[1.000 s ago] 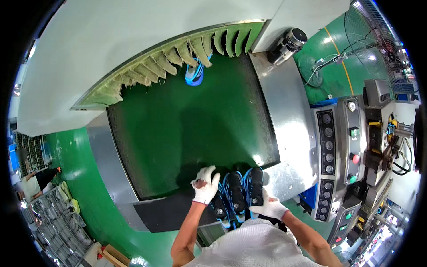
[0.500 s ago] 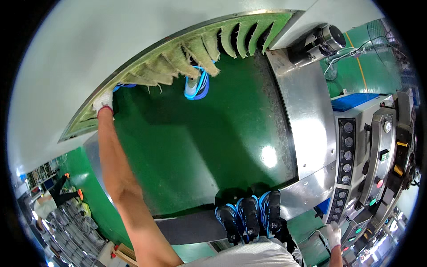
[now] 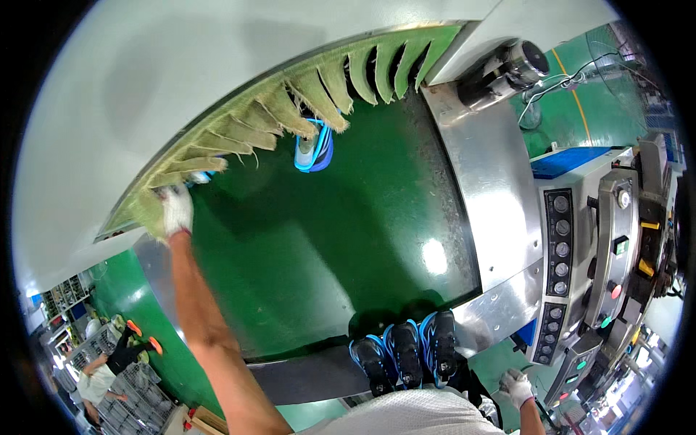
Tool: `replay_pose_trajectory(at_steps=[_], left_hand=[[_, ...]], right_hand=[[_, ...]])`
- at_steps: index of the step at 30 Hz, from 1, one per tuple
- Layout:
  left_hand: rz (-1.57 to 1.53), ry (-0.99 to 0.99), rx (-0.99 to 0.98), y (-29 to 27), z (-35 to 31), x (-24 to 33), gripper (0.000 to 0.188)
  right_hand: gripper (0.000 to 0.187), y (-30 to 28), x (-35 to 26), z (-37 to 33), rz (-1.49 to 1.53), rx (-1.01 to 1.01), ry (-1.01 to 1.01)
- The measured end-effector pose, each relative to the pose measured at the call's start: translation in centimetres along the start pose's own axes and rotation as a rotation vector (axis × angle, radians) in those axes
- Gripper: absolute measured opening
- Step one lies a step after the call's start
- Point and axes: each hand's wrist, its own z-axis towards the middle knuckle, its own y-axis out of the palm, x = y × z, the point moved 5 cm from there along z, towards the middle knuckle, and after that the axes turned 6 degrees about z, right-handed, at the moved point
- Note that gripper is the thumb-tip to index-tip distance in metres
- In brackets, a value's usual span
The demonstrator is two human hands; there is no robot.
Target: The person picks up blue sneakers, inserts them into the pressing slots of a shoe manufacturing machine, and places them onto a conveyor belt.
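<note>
My left hand, in a white glove, reaches in at the left end of a row of frayed green fabric flaps. Its fingertips are partly hidden at the flaps, so I cannot tell what they grip. Close by, a bit of a blue-and-white item peeks from under a flap. Farther right, a grey shoe with blue trim lies on the green belt, partly covered by flaps. My right hand, also gloved, is low at the right beside my body, fingers curled and nothing visible in them.
Several black shoes with blue trim stand at the belt's near edge, in front of my body. A metal ledge borders the belt at right, with a motor and a control panel beyond. A person is at far left by metal racks.
My left hand has drawn back slightly toward me from the flaps. A flap now hangs over the blue item beside it. My right hand has moved left, closer to my body.
</note>
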Motion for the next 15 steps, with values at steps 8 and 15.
replay_pose_trajectory(at_steps=[8,15], left_hand=[[-0.673,0.049,-0.130,-14.2,-26.3,9.4,0.042],[-0.867,0.395,-0.335,-25.5,-34.3,23.1,0.025]], right_hand=[[0.061,4.7,-10.7,-4.8,-0.428,0.029,-0.412],[0.073,13.3,-17.3,-11.6,-0.382,-0.216,-1.097]])
